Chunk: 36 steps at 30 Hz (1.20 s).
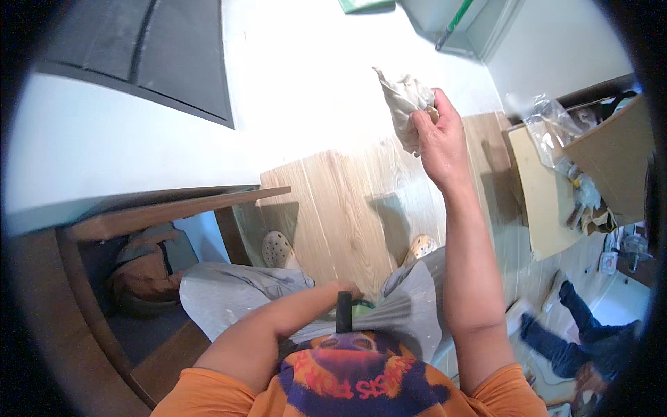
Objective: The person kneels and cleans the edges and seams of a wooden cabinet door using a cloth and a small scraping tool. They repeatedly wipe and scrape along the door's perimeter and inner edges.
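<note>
Out in front of me, my right hand grips a crumpled off-white cloth, held up against the bright white wall. My left hand is low between my thighs, near a black strap and a green item that is partly hidden. The fingers of that hand are too hidden to tell what, if anything, they hold.
A dark wooden cabinet with a bag inside stands at left. Cardboard with plastic wrapping lies at right, on the wood-look floor. Another person is at lower right. A green-handled pole leans at the top.
</note>
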Tool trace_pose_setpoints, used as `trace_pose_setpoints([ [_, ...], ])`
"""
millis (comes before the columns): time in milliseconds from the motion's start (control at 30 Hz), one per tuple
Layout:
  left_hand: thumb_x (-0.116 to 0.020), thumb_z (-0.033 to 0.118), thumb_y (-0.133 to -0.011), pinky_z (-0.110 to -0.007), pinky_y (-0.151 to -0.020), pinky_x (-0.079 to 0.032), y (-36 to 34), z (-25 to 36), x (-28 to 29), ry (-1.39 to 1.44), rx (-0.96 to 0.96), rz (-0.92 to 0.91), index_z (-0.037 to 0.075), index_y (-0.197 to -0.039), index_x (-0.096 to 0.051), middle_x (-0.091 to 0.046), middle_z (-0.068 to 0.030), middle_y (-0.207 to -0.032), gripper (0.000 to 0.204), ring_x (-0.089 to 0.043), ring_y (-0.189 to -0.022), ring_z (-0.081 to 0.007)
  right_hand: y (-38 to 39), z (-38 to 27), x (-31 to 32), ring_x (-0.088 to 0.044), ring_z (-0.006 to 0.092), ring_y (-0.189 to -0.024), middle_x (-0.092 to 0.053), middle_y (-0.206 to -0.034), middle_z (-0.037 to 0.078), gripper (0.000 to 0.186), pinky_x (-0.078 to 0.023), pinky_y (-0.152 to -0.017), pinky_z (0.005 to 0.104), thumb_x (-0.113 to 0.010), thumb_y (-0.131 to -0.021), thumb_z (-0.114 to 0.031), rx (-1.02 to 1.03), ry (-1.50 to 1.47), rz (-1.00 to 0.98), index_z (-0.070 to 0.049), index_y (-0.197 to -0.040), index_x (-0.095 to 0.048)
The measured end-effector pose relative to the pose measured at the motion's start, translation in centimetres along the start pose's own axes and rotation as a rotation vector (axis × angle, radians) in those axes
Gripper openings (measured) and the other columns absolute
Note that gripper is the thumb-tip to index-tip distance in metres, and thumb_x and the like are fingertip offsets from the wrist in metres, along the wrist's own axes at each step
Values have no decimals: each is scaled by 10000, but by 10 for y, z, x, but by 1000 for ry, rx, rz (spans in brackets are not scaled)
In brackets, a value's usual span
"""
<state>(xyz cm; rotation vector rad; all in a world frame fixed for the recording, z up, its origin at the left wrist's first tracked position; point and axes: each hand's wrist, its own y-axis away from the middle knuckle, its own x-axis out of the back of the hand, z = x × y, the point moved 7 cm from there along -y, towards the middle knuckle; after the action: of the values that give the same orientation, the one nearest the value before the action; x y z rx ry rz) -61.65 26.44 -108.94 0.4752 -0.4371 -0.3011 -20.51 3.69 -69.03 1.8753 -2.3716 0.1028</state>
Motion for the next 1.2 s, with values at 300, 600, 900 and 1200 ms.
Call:
trace_pose_setpoints([
  [300,-682,56,-973,-373,-761,-616,206,111,322,484,400,881,13,-1516,-584,-770,-173,-987,553,-768,-853,-225,55,-36,-12,-598,103,-851,-667,-929,31,177,-503,-743,269,-584,-949,-69,41,-54,-157,-4,-1103,-642],
  [600,-510,582,-1107,-483,-1146,-494,318,237,289,1734,-777,1089,75,-1594,-473,-632,-207,-1464,704,-647,-1301,-294,213,-141,-85,-646,158,-982,-678,-1039,70,267,-552,-817,326,-625,-880,88,473,-66,-811,6,-1127,-683],
  [900,-500,409,-1077,-356,-796,-564,483,292,265,1086,-644,2186,119,-1340,-559,-695,-92,-1054,395,-638,-895,-196,206,-209,-78,-536,52,-726,-721,-1019,4,268,-473,-651,255,-687,-870,83,484,58,-796,-45,-1088,-778],
  [1200,-649,174,-1013,-474,-976,-496,641,303,300,-433,814,2703,-40,-1096,-603,-608,-203,-1125,234,-619,-1074,-385,160,-164,-104,-608,136,-795,-667,-1051,74,259,-525,-748,298,-724,-892,-21,510,223,-729,-35,-1149,-752],
])
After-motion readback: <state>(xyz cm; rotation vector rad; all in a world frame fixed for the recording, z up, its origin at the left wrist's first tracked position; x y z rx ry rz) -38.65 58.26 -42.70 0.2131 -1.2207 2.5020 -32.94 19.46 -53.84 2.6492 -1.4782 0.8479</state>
